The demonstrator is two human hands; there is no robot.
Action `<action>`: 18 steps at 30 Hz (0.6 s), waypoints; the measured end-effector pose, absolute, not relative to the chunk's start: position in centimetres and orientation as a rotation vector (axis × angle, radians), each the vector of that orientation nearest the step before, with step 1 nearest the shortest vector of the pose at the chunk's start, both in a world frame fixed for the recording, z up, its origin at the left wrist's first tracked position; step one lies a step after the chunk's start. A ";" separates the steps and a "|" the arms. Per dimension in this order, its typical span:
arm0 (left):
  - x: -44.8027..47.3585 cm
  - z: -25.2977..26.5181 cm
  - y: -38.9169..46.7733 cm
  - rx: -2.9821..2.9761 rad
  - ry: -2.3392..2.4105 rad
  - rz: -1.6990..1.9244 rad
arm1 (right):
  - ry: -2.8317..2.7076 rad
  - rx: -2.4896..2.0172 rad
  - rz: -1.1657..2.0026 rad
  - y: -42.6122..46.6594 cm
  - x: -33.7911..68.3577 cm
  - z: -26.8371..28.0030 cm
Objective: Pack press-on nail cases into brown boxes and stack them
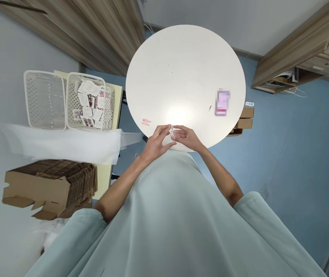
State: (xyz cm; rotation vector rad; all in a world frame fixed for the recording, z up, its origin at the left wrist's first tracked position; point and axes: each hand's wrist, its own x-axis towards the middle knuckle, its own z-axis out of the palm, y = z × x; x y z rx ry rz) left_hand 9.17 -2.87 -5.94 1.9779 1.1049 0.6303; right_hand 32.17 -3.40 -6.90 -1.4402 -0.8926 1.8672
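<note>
Close to the near edge of the round white table (184, 73), both hands meet around a small clear object (171, 131), perhaps a little plastic case; its exact kind is too small to tell. My left hand (156, 144) has its fingertips on the object's left side, the thumb reaching below it. From the right, my right hand (188, 138) pinches the same object with thumb and fingers. A small cluster of pink pieces (146, 122) lies on the table, just left of my left hand.
A pixelated pink-purple item (222, 103) rests at the table's right. On the left are a white basket (109, 111) of small packages, a second basket (45, 100), white sheets (95, 146) and folded cardboard boxes (43, 188). Brown boxes (244, 118) stand beyond the right edge.
</note>
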 end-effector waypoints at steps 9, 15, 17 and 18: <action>8.2 -5.3 -2.3 2.039 1.025 0.541 | -0.853 -1.337 1.909 -4.3 31.7 -7.1; 7.5 -5.1 -2.3 2.057 1.006 0.514 | -0.865 -1.340 1.876 -4.6 31.1 -7.2; 6.9 -5.2 -2.3 2.044 0.999 0.520 | -0.859 -1.327 1.881 -4.6 30.7 -7.0; 6.6 -5.3 -2.3 2.033 0.998 0.524 | -0.853 -1.317 1.886 -4.5 30.6 -7.0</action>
